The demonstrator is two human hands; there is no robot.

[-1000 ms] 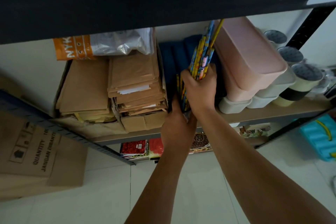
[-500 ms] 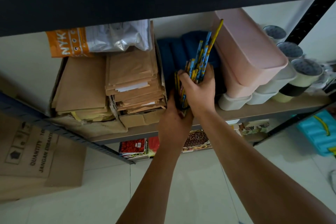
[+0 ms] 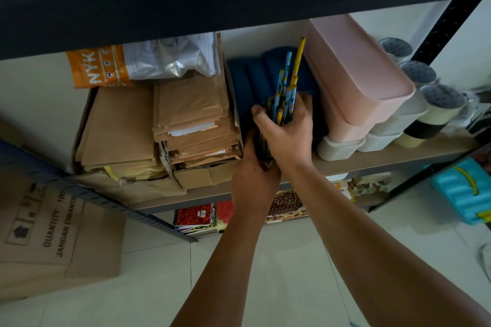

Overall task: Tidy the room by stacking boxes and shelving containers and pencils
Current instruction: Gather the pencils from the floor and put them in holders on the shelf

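Left hand (image 3: 255,167) cupped under the bundle's lower end at the shelf (image 3: 398,158) edge. Right hand (image 3: 285,129) clamped round the pencils (image 3: 288,82), tips angled up over blue cloth (image 3: 247,82), just beside stacked pink containers (image 3: 356,71). Behind, brown envelopes (image 3: 191,111) boxed left.

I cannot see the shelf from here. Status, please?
Both hands, left and right, shut on pencils. Bundle at shelf gap, over blue cloth. Pink box close beside.
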